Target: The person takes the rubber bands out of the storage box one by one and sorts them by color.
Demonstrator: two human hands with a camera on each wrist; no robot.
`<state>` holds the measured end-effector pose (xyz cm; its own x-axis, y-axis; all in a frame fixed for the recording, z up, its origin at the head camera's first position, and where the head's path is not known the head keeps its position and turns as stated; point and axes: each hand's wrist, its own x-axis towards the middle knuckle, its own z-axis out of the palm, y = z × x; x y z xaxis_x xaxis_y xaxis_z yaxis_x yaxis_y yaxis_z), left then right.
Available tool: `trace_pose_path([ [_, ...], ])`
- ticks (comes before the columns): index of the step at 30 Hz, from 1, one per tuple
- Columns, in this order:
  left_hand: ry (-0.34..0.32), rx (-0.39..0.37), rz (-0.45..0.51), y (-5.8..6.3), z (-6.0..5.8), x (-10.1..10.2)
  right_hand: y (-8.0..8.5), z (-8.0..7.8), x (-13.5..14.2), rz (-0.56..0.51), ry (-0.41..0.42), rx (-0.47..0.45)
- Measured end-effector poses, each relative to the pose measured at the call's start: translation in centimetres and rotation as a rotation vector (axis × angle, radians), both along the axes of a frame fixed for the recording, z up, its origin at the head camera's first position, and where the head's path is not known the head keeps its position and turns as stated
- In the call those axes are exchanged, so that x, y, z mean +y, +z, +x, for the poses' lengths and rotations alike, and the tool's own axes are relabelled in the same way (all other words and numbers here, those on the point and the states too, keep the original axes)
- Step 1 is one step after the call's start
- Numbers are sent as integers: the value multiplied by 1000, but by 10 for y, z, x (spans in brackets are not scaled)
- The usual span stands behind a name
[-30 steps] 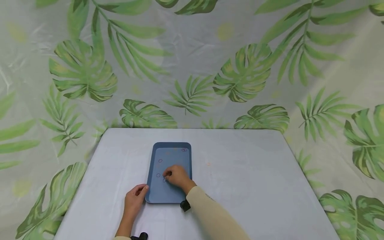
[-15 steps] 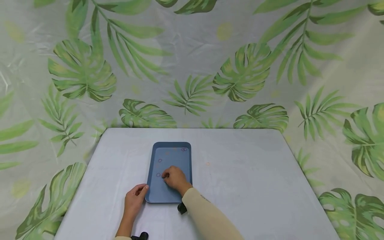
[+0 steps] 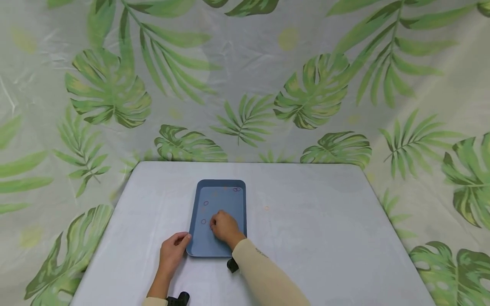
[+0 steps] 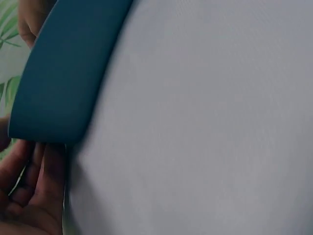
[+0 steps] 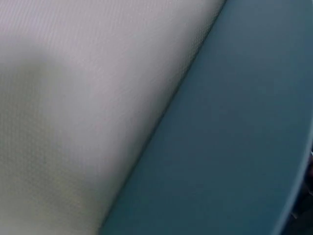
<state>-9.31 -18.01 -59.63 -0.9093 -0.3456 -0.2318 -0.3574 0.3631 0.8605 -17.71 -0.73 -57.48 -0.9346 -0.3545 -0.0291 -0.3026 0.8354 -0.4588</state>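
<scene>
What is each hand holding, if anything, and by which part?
Left hand: the tray, by its left rim, near end. Right hand: cannot be told at this size.

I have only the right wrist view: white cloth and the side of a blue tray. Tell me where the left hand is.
Observer: In the head view, the left hand holds the tray at its left edge, close to the near corner.
Operator: Now report the right hand.
Observer: The right hand is over the tray, fingers curled; whether they hold anything is hidden.
Operator: Name something lying to the right of the tray.
Observer: A small orange ring lies on the table there, apart from the tray.
</scene>
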Motion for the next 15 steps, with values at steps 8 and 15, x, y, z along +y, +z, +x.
trace_pose_path([
  [8,43,-22,18,2,-4,9,3,-4,9,27,53,-15],
  [15,76,-16,18,4,3,7,13,-11,16,-109,60,-80],
])
